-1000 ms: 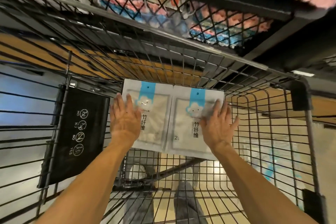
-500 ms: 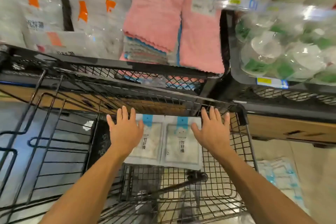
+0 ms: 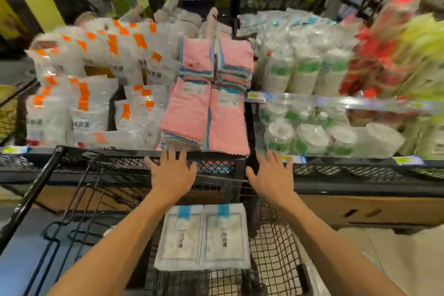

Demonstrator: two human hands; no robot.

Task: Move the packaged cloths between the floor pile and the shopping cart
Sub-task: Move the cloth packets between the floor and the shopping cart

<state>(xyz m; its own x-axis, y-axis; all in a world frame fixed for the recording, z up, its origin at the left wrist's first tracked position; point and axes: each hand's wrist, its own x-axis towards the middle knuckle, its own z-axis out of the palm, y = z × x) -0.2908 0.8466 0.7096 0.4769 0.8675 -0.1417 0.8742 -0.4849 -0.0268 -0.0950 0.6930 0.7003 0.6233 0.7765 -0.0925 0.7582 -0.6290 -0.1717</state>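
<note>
left hand: fingers spread wide, holding nothing, raised over the far end of the cart, in front of the shelf rail.
right hand: likewise spread and empty, level with the left, a gap between the two.
packs: two white cloth packs with blue tabs lie flat, side by side and touching, on the cart's wire floor; they sit nearer than both hands and between the forearms, apart from either palm.
floor pile: not in view; I cannot tell where it lies.
risk, wrong goods: the hands are close to the pink cloths hanging just beyond the rail; a reach forward would likely take shelf stock instead of task packs.
risk, knock: spread fingers could brush the pink stack and pull it down.
risk, slip: the packs look slick and thin; a jolt to the cart might slide them on the wire.
risk, sight: the view is blurred, so aim may be poor.
</note>
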